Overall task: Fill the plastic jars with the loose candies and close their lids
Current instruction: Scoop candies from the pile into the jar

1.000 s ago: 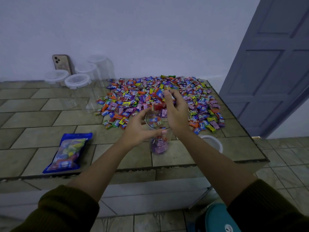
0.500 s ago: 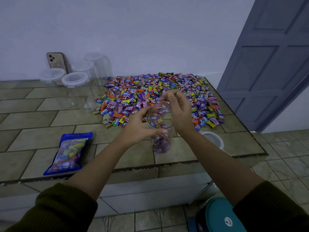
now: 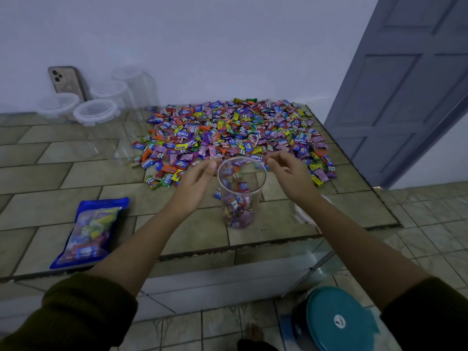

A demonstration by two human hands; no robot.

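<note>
A clear plastic jar (image 3: 241,196) stands open near the counter's front edge. Candies fill its bottom and a few blurred ones sit higher inside. My left hand (image 3: 196,181) hovers just left of the rim with relaxed fingers and holds nothing. My right hand (image 3: 291,173) is just right of the rim, its fingers loosely curled and empty. Behind the jar spreads a wide pile of loose wrapped candies (image 3: 235,133). A white lid (image 3: 304,215) lies on the counter, mostly hidden by my right forearm.
Several empty lidded clear jars (image 3: 96,112) stand at the back left beside a phone (image 3: 65,81) leaning on the wall. A blue candy bag (image 3: 91,231) lies front left. A teal-lidded container (image 3: 339,317) sits on the floor; a grey door (image 3: 405,84) is right.
My right hand moved from over the jar's mouth to its right side, and candies dropped inside. My left hand let go of the jar and opened beside it.
</note>
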